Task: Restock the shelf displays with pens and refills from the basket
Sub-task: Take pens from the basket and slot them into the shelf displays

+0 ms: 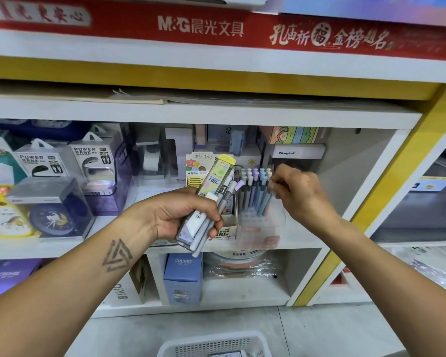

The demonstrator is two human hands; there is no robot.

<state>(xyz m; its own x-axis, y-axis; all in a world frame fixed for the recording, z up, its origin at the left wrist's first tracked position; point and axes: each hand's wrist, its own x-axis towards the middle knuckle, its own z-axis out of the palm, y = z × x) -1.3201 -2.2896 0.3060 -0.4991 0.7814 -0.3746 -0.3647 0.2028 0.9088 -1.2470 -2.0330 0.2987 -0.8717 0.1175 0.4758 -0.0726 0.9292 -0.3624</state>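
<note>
Pastel plastic pens (255, 194) stand in a clear display; right hand (298, 191), blurred, pinches at their tops, grip unclear; left hand (180, 215) grips refill boxes and pens (211, 202).

Head cam, fwd-down, near shelf (216, 243)

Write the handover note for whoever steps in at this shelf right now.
Left hand grips a bundle: a clear yellow-capped lead refill case, grey and white pens.
Right hand is at the tops of the pastel pens standing in the clear acrylic display holder; motion blur hides what it pinches.
White plastic basket sits on the floor below, with some stock visible inside.
Left: shelve the bundle, then empty the basket.
</note>
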